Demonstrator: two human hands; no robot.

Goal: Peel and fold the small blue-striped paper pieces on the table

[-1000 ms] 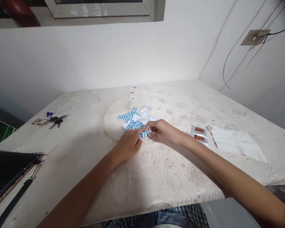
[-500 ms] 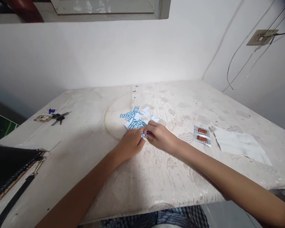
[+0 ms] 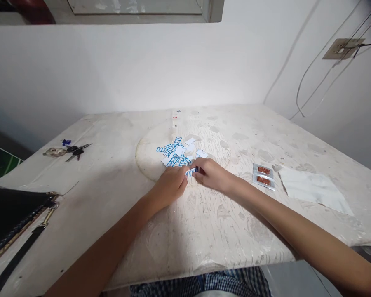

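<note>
Between my two hands is a small piece of white paper with blue printed boxes. My left hand pinches its left end, fingers closed. At its right end, the fingers of my right hand are closed on the same piece. Just beyond my hands lies a loose pile of similar paper pieces, white with blue outlines, some turned blank side up. The fingertips hide the ends of the held piece.
On the right lie a blister pack with two red-brown tablets and a white cloth or paper sheet. Keys with a fob and a small blue object are at left. A black bag with a strap sits at the near left edge.
My hands have drawn slightly apart, and more of the blue-printed paper piece shows between them. The pile and other objects stay where they were; the view has shifted slightly.
</note>
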